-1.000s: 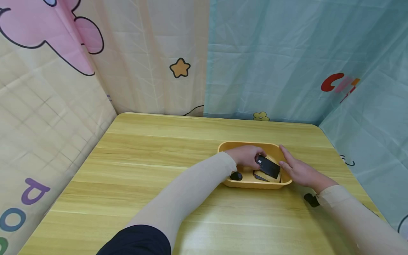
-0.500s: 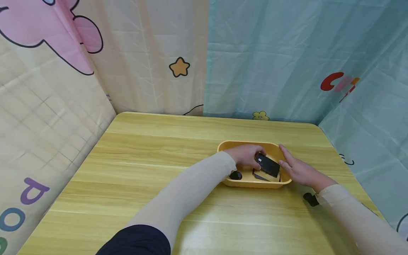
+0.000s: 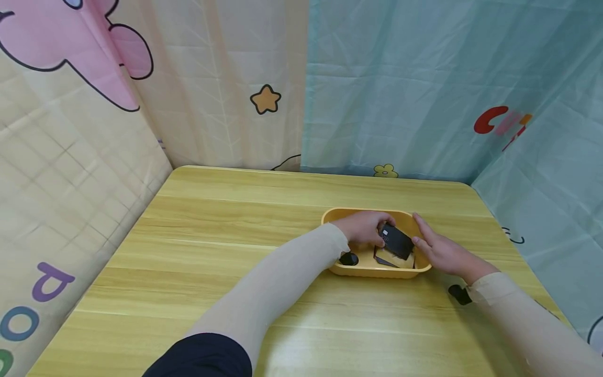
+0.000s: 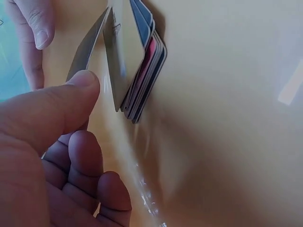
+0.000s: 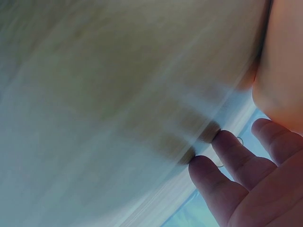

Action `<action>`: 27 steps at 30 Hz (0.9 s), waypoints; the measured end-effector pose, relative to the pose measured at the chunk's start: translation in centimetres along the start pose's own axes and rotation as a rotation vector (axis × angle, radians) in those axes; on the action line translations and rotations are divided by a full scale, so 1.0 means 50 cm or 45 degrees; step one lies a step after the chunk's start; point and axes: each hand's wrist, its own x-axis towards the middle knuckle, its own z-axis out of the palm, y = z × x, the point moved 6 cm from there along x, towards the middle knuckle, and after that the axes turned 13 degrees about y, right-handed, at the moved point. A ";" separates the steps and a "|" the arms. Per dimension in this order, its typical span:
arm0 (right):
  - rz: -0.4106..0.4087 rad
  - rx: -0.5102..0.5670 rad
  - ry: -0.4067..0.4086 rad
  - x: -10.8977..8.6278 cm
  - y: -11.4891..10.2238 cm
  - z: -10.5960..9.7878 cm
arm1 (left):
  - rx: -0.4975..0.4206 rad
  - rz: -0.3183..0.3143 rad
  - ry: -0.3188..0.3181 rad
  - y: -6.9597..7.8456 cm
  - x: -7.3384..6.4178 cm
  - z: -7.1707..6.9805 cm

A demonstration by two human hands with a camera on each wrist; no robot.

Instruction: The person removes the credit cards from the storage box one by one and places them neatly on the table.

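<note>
My left hand (image 3: pixel 365 228) reaches into a yellow plastic basket (image 3: pixel 372 273) and pinches a black card (image 3: pixel 397 242) with a small pale chip by one short edge. In the left wrist view the thumb presses on the card (image 4: pixel 87 49), which tilts away from a stack of cards (image 4: pixel 142 71) with a gold one on the near side. In the head view the gold card (image 3: pixel 398 259) shows under the black card. My right hand (image 3: pixel 443 251) rests against the basket's right end, fingers straight. In the right wrist view its fingertips (image 5: pixel 202 163) are right at the wooden surface.
A small round black object (image 3: pixel 349 258) lies in the basket's left part, near my left wrist. The basket stands on a wooden table (image 3: pixel 226 230), right of its middle. Printed curtains (image 3: pixel 400 89) hang behind and beside the table.
The black card in my left hand has shifted slightly up and away from the stack, showing more of the gold card. My right hand stays at the basket's end.
</note>
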 end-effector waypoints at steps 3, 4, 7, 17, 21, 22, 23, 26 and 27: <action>0.007 -0.004 0.000 0.000 -0.001 0.000 | 0.015 0.006 0.012 0.005 -0.003 -0.004; 0.009 -0.004 -0.001 -0.001 -0.002 0.000 | 0.025 0.008 0.012 0.006 -0.005 -0.006; 0.008 -0.003 -0.003 -0.001 -0.004 -0.001 | 0.065 0.022 0.015 0.012 -0.008 -0.014; 0.002 -0.002 -0.008 0.000 -0.005 0.001 | 0.082 0.015 0.106 0.008 -0.015 -0.073; 0.005 -0.014 -0.016 0.001 -0.002 0.002 | 0.063 0.014 0.120 0.006 -0.028 -0.098; 0.004 -0.019 -0.015 0.001 -0.002 0.002 | 0.060 0.013 0.125 0.005 -0.032 -0.104; 0.003 -0.022 -0.014 0.002 -0.002 0.002 | 0.056 0.017 0.132 0.005 -0.036 -0.111; 0.000 -0.025 -0.017 0.003 -0.003 0.003 | 0.045 0.027 0.152 0.002 -0.050 -0.128; 0.000 -0.026 -0.017 0.003 -0.003 0.003 | 0.040 0.030 0.159 0.000 -0.055 -0.133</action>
